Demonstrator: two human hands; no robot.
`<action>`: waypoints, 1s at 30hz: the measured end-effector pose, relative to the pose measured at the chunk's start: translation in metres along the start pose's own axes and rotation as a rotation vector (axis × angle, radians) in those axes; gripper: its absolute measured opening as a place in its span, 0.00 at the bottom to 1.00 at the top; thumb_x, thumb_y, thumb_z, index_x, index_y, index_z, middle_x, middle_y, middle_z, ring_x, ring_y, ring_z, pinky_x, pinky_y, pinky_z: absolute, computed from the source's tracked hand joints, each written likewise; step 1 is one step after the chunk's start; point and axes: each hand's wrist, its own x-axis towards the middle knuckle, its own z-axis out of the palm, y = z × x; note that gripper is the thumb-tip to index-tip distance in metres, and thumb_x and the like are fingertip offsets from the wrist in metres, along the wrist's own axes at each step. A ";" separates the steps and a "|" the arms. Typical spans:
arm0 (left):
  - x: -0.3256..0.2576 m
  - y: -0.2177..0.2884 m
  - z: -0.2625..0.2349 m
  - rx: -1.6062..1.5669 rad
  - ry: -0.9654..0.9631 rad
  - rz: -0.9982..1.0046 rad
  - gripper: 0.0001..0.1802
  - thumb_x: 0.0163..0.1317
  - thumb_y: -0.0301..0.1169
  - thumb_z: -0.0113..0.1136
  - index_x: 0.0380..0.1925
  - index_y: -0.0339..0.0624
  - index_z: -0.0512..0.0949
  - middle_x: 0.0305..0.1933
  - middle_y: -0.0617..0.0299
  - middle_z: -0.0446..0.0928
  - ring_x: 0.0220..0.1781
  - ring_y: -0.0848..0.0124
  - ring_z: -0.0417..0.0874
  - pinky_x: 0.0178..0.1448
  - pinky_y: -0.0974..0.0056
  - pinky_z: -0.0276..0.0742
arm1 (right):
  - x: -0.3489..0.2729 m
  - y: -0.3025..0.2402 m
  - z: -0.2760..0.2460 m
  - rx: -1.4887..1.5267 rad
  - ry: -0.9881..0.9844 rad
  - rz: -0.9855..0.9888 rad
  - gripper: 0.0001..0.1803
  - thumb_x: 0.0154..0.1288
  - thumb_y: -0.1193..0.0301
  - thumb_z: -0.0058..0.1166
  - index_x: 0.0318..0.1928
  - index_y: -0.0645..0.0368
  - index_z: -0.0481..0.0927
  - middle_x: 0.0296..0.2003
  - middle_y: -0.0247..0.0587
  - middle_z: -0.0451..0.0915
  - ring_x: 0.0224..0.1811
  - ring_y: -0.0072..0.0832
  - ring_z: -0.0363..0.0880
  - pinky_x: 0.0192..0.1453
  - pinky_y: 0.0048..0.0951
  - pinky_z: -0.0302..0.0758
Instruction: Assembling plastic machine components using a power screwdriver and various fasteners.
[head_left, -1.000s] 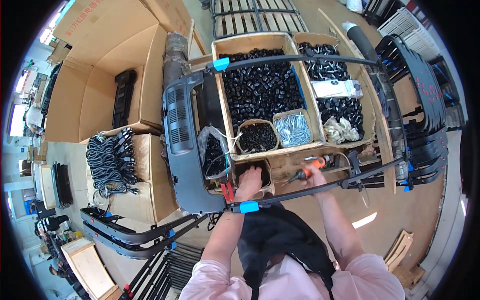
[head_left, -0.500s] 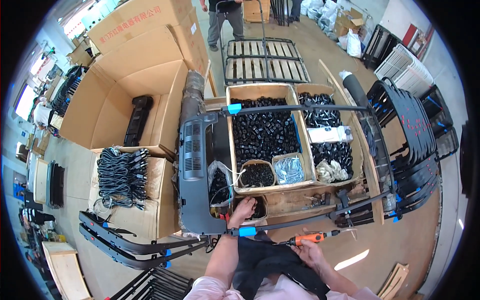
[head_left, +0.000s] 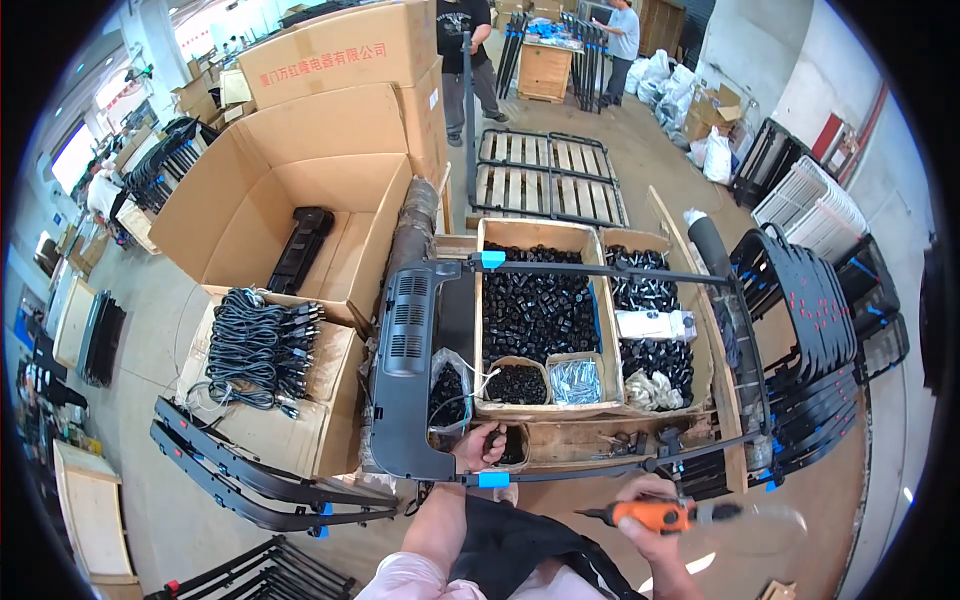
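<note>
My left hand, fingers curled together, is at the left edge of a small carton of dark parts. Whatever its fingertips hold is hidden. In my right hand is an orange electric screwdriver, its dark tip pointing left and its cord trailing right; motion blurs it a little. A black frame with blue tape lies across the bench over the part boxes. At its left end is a black plastic housing with vent slots. My left forearm passes under the frame's near bar.
A wooden tray holds black knobs and silver screws. Left stand a large open carton and bundled black cables. Curved black bars lie near left. Stacked frames lean at right. People stand beyond a slatted pallet.
My right hand has raised the screwdriver and moved it right. My left hand stays by the small carton, its fingers now more curled. The view has tilted up, showing more of the far room.
</note>
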 end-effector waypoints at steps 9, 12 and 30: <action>0.000 -0.012 0.016 -0.065 0.025 -0.039 0.13 0.79 0.45 0.52 0.43 0.51 0.77 0.23 0.72 0.66 0.18 0.76 0.65 0.17 0.70 0.58 | 0.051 -0.012 0.021 -0.061 -0.070 -0.063 0.24 0.56 0.75 0.71 0.53 0.61 0.78 0.51 0.46 0.80 0.57 0.37 0.82 0.65 0.41 0.78; -0.005 -0.012 -0.004 -0.116 -0.255 -0.061 0.13 0.79 0.46 0.51 0.42 0.51 0.76 0.22 0.72 0.64 0.18 0.78 0.63 0.17 0.70 0.56 | 0.065 -0.022 0.031 -0.010 -0.091 -0.087 0.24 0.56 0.76 0.71 0.53 0.60 0.78 0.51 0.47 0.80 0.56 0.37 0.82 0.64 0.41 0.78; 0.004 -0.025 -0.015 0.050 0.158 0.228 0.19 0.80 0.44 0.52 0.56 0.44 0.82 0.48 0.69 0.85 0.46 0.73 0.87 0.44 0.69 0.83 | 0.083 -0.028 0.054 -0.196 -0.107 -0.041 0.28 0.58 0.80 0.67 0.59 0.60 0.73 0.55 0.48 0.80 0.58 0.35 0.80 0.68 0.39 0.76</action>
